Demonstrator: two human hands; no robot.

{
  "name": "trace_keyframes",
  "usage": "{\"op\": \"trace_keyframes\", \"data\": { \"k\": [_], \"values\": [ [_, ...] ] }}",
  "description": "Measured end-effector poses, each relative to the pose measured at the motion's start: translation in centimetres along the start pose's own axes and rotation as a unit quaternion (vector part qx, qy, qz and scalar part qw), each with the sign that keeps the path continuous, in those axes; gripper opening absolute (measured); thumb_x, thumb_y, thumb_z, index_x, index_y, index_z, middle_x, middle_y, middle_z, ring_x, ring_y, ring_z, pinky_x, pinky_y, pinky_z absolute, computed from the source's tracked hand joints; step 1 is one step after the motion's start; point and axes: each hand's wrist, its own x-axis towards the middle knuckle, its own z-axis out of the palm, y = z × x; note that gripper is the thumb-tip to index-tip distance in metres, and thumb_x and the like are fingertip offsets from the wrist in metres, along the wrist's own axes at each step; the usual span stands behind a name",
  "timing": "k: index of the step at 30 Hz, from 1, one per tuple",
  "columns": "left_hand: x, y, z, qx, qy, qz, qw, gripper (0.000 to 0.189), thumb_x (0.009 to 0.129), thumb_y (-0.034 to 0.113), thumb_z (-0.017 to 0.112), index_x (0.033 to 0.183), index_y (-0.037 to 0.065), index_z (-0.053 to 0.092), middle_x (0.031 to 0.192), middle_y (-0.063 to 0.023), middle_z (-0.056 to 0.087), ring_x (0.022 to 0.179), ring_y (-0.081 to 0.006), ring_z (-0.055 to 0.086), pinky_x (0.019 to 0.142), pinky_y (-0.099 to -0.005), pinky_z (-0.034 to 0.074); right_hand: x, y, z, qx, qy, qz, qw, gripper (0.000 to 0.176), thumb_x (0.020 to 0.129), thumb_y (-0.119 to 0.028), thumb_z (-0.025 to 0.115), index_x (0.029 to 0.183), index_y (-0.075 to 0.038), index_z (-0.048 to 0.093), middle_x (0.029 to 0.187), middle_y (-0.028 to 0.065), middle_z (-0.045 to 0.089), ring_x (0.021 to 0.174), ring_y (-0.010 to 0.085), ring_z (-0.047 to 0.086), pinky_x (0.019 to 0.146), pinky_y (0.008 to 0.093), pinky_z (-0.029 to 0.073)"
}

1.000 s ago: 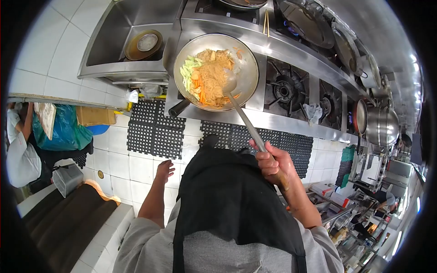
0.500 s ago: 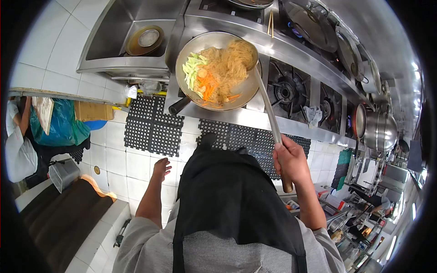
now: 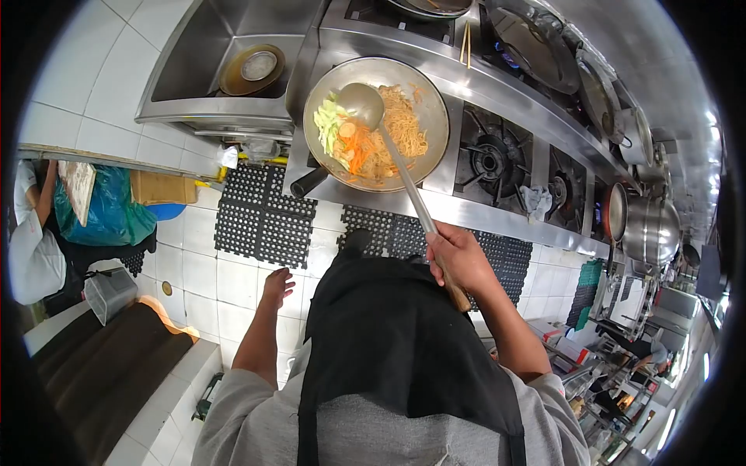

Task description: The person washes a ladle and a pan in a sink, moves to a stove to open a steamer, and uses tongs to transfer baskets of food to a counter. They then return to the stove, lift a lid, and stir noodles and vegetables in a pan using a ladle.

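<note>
My right hand (image 3: 458,256) is wrapped round the handle of a long metal ladle (image 3: 409,179). The ladle's bowl rests among the food in a large wok (image 3: 435,147) on the stove. Brown noodles (image 3: 402,120) fill the right side of that wok. Pale green cabbage strips (image 3: 330,128) lie on the left, with shredded carrot (image 3: 357,147) beside them. The wok's dark handle (image 3: 309,182) points toward me at the lower left, touched by neither hand. My left hand (image 3: 277,287) hangs free over the floor, fingers apart, holding nothing.
A steel sink (image 3: 183,85) on the left holds a brown pan (image 3: 231,76). Right of the wok are burners (image 3: 491,159) and a crumpled cloth (image 3: 536,202). More pans (image 3: 536,50) stand along the back. Another person's arm (image 3: 47,194) shows at far left, near a green bag (image 3: 116,210).
My right hand has swung left with the ladle. Its bowl has gone from the wok's right side to the middle left, beside the vegetables, and the noodles look spread out. My left hand stays put.
</note>
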Motion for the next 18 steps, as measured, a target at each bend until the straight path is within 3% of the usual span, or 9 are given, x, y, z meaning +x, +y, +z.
{"op": "trace_keyframes", "data": {
  "k": [2,8,11,18],
  "values": [
    [0.0,0.2,0.0,-0.005,0.002,-0.001,1.000,0.054,0.100,0.036,0.058,0.146,0.010,0.048,0.134,-0.0093,0.061,0.110,-0.0261,0.064,0.090,-0.0436,0.049,-0.5,0.2,-0.5,0.031,-0.039,0.008,0.999,0.027,0.105,-0.017,0.052,0.127,-0.002,0.060,0.075,0.0024,0.053,0.051,0.0090,0.053,0.043,0.0267,0.045],
    [-0.2,-0.8,0.1,-0.009,-0.001,-0.007,1.000,0.055,0.100,0.036,0.058,0.147,0.009,0.047,0.135,-0.0099,0.060,0.110,-0.0268,0.064,0.090,-0.0437,0.049,-0.8,0.5,0.1,-0.032,0.054,-0.003,0.998,0.031,0.104,-0.017,0.052,0.132,-0.003,0.058,0.074,0.0022,0.053,0.050,0.0089,0.053,0.043,0.0266,0.045],
    [0.0,-1.5,0.3,-0.006,-0.005,-0.019,1.000,0.056,0.100,0.036,0.058,0.148,0.009,0.047,0.136,-0.0100,0.060,0.110,-0.0268,0.064,0.090,-0.0436,0.049,0.7,0.1,0.6,-0.038,0.055,-0.032,0.997,0.031,0.104,-0.017,0.052,0.131,-0.003,0.059,0.073,0.0017,0.053,0.049,0.0087,0.052,0.043,0.0265,0.044],
    [-0.4,-1.0,0.5,-0.007,-0.007,-0.007,1.000,0.056,0.100,0.036,0.058,0.148,0.009,0.047,0.135,-0.0100,0.061,0.110,-0.0262,0.064,0.090,-0.0427,0.050,0.3,-1.0,0.1,-0.068,-0.017,-0.006,0.998,0.027,0.104,-0.017,0.052,0.124,-0.001,0.059,0.073,0.0016,0.053,0.048,0.0090,0.052,0.042,0.0266,0.044]
  ]
}}
